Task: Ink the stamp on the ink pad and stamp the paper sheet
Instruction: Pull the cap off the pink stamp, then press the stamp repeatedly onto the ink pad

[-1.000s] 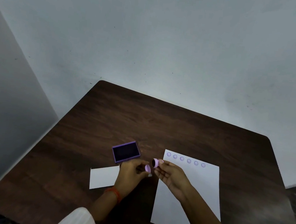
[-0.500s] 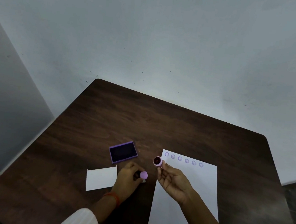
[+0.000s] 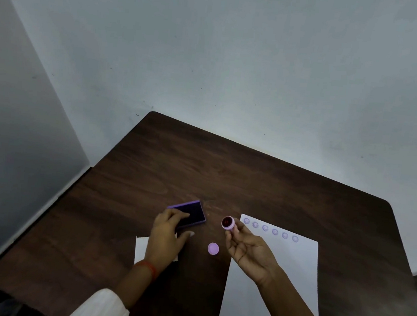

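Note:
A small round lilac stamp (image 3: pixel 228 223) is pinched at the fingertips of my right hand (image 3: pixel 250 252), its dark red face turned toward the camera, above the table left of the paper sheet (image 3: pixel 287 274). The sheet is white and carries a row of several purple stamp marks along its top edge. The stamp's lilac cap (image 3: pixel 213 249) lies on the table between my hands. My left hand (image 3: pixel 168 233) grips the near edge of the purple ink pad (image 3: pixel 193 214), whose dark pad surface is uncovered.
A small white card (image 3: pixel 141 248) lies under my left wrist on the dark wooden table (image 3: pixel 226 175). The table stands in a corner with a grey wall behind and a wall on the left.
My left hand set the cap down on the table and moved up to grip the ink pad. My right hand kept the stamp and shifted slightly right.

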`<state>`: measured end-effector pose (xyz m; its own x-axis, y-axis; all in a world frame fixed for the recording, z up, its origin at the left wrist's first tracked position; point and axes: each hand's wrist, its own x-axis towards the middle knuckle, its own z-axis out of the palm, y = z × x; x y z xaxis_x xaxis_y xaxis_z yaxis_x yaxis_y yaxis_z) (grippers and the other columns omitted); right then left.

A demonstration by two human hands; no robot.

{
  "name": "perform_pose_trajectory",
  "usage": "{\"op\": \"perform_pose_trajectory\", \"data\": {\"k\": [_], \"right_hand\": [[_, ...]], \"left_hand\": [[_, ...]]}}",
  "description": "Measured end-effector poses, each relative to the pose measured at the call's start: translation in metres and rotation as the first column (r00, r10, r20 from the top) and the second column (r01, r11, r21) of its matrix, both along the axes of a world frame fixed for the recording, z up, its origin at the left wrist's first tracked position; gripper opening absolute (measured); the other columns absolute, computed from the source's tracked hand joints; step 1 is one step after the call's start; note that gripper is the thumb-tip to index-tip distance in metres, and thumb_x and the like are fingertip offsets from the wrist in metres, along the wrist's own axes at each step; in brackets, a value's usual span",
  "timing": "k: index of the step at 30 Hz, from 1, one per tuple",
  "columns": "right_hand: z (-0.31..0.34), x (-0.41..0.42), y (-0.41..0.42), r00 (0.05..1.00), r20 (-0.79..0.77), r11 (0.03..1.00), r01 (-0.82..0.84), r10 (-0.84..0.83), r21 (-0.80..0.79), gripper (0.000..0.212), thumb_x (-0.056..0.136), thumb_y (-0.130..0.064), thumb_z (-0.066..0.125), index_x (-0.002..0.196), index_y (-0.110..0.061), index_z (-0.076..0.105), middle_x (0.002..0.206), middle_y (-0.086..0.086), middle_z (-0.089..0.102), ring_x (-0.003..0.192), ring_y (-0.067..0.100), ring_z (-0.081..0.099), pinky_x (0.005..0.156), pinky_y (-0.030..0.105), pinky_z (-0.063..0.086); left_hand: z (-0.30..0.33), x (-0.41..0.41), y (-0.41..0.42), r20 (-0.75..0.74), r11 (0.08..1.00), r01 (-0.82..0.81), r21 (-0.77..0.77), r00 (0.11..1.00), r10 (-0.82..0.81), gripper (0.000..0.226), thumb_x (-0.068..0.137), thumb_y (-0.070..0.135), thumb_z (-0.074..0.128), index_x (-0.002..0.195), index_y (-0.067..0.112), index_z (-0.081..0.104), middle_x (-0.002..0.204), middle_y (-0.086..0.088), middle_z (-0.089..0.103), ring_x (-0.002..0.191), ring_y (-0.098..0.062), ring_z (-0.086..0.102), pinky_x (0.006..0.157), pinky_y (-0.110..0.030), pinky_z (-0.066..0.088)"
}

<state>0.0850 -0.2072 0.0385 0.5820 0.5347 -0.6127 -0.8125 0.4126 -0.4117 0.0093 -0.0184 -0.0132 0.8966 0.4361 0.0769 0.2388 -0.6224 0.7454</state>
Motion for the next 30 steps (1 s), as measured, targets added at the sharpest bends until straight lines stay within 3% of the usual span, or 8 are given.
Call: {"op": "perform_pose_trajectory", "data": {"k": [3, 9, 19, 22, 24, 26, 29, 30], "right_hand": [[0.001, 0.002, 0.011, 1.000, 0.006, 1.000, 0.008, -0.008, 0.000, 0.017, 0.065, 0.002, 0.066, 0.078, -0.002, 0.075, 0.087, 0.017, 0.076, 0.077, 0.024, 0.074, 0.060, 0.030, 0.061], [0.003, 0.008, 0.033, 0.999, 0.028, 0.999, -0.031, 0.031, -0.020, 0.020, 0.067, 0.002, 0.063, 0.083, -0.003, 0.074, 0.089, 0.015, 0.076, 0.080, 0.022, 0.074, 0.065, 0.028, 0.062], [-0.006, 0.023, 0.066, 0.986, 0.079, 0.988, -0.146, 0.149, -0.045, 0.025, 0.072, 0.003, 0.058, 0.092, -0.002, 0.072, 0.096, 0.016, 0.075, 0.086, 0.020, 0.072, 0.069, 0.025, 0.061], [-0.011, 0.027, 0.079, 0.954, 0.210, 0.960, -0.166, 0.214, -0.225, 0.023, 0.080, 0.004, 0.058, 0.099, -0.004, 0.068, 0.105, 0.015, 0.069, 0.097, 0.021, 0.066, 0.069, 0.022, 0.060], [-0.016, 0.026, 0.088, 0.864, 0.373, 0.868, -0.135, 0.339, -0.478, 0.020, 0.082, 0.001, 0.061, 0.094, -0.014, 0.068, 0.103, 0.011, 0.069, 0.096, 0.019, 0.066, 0.069, 0.020, 0.059], [-0.022, 0.023, 0.097, 0.647, 0.513, 0.688, -0.025, 0.564, -0.725, 0.020, 0.080, -0.009, 0.068, 0.086, -0.028, 0.067, 0.093, -0.002, 0.070, 0.091, 0.013, 0.066, 0.069, 0.017, 0.054], [-0.033, 0.015, 0.110, 0.304, 0.596, 0.562, 0.200, 0.743, -0.803, 0.011, 0.081, -0.012, 0.066, 0.086, -0.021, 0.070, 0.087, -0.003, 0.071, 0.083, 0.010, 0.064, 0.072, 0.017, 0.049], [-0.038, 0.014, 0.114, 0.134, 0.604, 0.549, 0.300, 0.786, -0.780, 0.011, 0.081, -0.008, 0.062, 0.085, -0.015, 0.071, 0.086, 0.002, 0.071, 0.079, 0.013, 0.064, 0.072, 0.020, 0.050]], "left_hand": [[-0.001, -0.002, 0.020, -0.023, 0.996, -0.071, 0.057, 0.997, 0.072, 0.055, 0.070, 0.024, 0.077, 0.121, 0.020, 0.055, 0.126, -0.004, 0.052, 0.117, -0.022, 0.043, 0.096, -0.028, 0.035], [-0.011, 0.002, 0.043, -0.195, 1.000, 0.000, 0.009, 0.981, 0.001, 0.078, 0.072, 0.033, 0.074, 0.138, 0.024, 0.033, 0.148, 0.001, 0.032, 0.134, -0.020, 0.027, 0.110, -0.037, 0.029], [-0.027, 0.009, 0.051, -0.200, 0.999, 0.042, 0.018, 0.979, -0.038, 0.076, 0.073, 0.039, 0.072, 0.137, 0.021, 0.036, 0.143, 0.001, 0.040, 0.128, -0.018, 0.027, 0.107, -0.031, 0.028], [-0.030, 0.008, 0.052, -0.190, 0.999, 0.033, 0.019, 0.981, -0.029, 0.075, 0.072, 0.040, 0.072, 0.136, 0.023, 0.036, 0.141, 0.001, 0.041, 0.128, -0.018, 0.027, 0.106, -0.030, 0.028], [-0.030, 0.008, 0.051, -0.189, 0.999, 0.026, 0.021, 0.982, -0.022, 0.075, 0.072, 0.040, 0.072, 0.136, 0.024, 0.037, 0.140, 0.001, 0.042, 0.127, -0.018, 0.028, 0.105, -0.031, 0.028], [-0.032, 0.008, 0.051, -0.177, 1.000, 0.022, 0.017, 0.984, -0.019, 0.075, 0.071, 0.040, 0.072, 0.136, 0.025, 0.038, 0.138, 0.001, 0.043, 0.125, -0.018, 0.030, 0.103, -0.031, 0.029], [-0.034, 0.008, 0.052, -0.143, 1.000, 0.011, 0.004, 0.990, -0.010, 0.075, 0.068, 0.041, 0.074, 0.134, 0.024, 0.041, 0.135, 0.000, 0.045, 0.121, -0.018, 0.032, 0.098, -0.026, 0.027], [-0.034, 0.008, 0.053, -0.137, 1.000, 0.008, 0.001, 0.991, -0.008, 0.075, 0.068, 0.041, 0.075, 0.133, 0.024, 0.042, 0.134, 0.000, 0.046, 0.120, -0.018, 0.032, 0.097, -0.025, 0.027]]}}
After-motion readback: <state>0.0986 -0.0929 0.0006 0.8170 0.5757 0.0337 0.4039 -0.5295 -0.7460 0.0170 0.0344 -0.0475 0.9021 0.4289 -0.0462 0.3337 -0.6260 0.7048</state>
